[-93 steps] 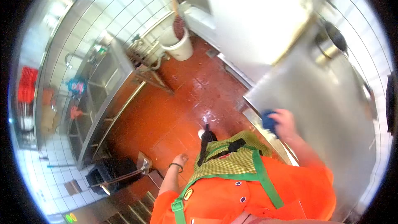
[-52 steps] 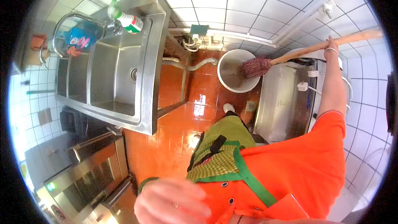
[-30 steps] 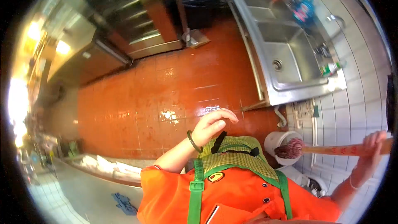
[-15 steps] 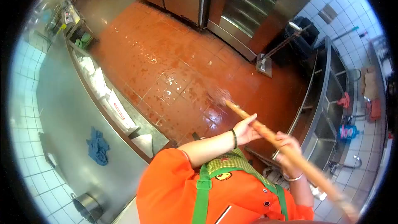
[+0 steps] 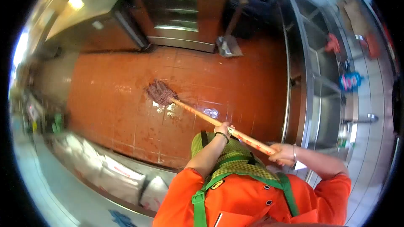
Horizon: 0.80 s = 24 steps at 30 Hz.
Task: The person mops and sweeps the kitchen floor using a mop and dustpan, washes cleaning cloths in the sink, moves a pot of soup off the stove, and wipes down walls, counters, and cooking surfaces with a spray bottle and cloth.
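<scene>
Left hand [image 5: 223,130] and right hand [image 5: 283,154] are both closed round the handle [image 5: 195,112] of a mop [image 5: 160,93], the left lower on the shaft, the right near its upper end. Spacing them apart probably gives leverage over so long a pole. The handle slants from right of the lower middle towards the centre, putting the head flat on the floor [image 5: 189,73], left of centre and away from the feet. Pale, smooth, round wood with red markings meets a shaggy tangle of dark reddish strands. Beneath lie reddish-brown tiles, glossy and wet-looking near the strands. A dustpan [image 5: 229,47] rests at upper middle; a steel sink [image 5: 308,115] with hard, straight edges runs down the right. At lower left, a crumpled blue cloth [image 5: 122,218] lies on the smooth metal desk [image 5: 54,185].
</scene>
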Tool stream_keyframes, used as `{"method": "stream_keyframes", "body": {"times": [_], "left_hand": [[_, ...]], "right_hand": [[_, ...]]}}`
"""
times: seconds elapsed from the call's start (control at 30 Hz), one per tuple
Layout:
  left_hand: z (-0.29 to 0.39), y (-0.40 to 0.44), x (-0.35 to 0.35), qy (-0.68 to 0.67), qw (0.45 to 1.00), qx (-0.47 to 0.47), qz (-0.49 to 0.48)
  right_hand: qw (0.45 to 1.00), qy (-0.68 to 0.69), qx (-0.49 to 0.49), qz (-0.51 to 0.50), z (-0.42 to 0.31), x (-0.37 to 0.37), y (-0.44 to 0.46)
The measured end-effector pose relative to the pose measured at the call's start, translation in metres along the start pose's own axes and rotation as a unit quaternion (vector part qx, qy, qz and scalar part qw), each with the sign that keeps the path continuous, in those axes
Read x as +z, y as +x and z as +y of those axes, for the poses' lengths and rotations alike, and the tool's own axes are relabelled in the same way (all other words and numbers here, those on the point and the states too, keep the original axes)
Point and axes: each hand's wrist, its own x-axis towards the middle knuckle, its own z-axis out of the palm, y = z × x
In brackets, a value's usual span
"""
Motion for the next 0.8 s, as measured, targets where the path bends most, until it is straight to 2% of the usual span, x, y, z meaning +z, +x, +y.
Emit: {"method": "stream_keyframes", "body": {"times": [0.07,0.17,0.27,0.3,0.33,0.4,0.47,0.5,0.57,0.63,0.7,0.73,0.8], "left_hand": [[0.008,-0.016,0.013,0.028,0.999,-0.022,-0.009],[0.011,-0.008,0.045,0.087,0.995,-0.056,-0.015],[0.005,0.006,0.072,0.167,0.98,-0.102,-0.02],[0.003,0.005,0.082,0.177,0.975,-0.118,-0.064],[-0.004,0.001,0.097,0.215,0.97,-0.101,-0.057],[-0.036,0.017,0.111,0.271,0.952,-0.122,-0.071],[-0.054,0.008,0.131,0.391,0.908,-0.118,-0.092],[-0.065,0.009,0.142,0.412,0.897,-0.13,-0.097],[-0.085,0.001,0.15,0.45,0.874,-0.148,-0.107],[-0.098,-0.004,0.169,0.477,0.85,-0.167,-0.146],[-0.119,0.003,0.186,0.535,0.808,-0.194,-0.152],[-0.121,0.002,0.201,0.561,0.789,-0.198,-0.153],[-0.131,0.02,0.23,0.567,0.777,-0.218,-0.165]], "right_hand": [[0.999,0.034,0.01,-0.005,-0.002,0.001,-0.009],[0.996,0.007,0.032,0.086,-0.01,0.004,-0.019],[0.98,0.161,-0.025,0.119,0.023,0.017,-0.007],[0.977,0.149,-0.028,0.15,0.025,0.021,-0.008],[0.961,0.237,-0.01,0.139,0.018,0.021,-0.016],[0.933,0.315,0.001,0.176,0.03,0.025,-0.026],[0.916,0.36,-0.028,0.172,0.052,0.028,-0.027],[0.907,0.36,-0.084,0.202,0.06,0.032,-0.025],[0.909,0.338,-0.101,0.223,0.127,0.056,-0.003],[0.907,0.308,-0.123,0.259,0.158,0.072,0.014],[0.839,0.463,-0.125,0.258,0.162,0.076,0.018],[0.835,0.467,-0.126,0.261,0.144,0.058,0.013],[0.914,0.282,-0.054,0.286,0.094,0.016,-0.003]]}}
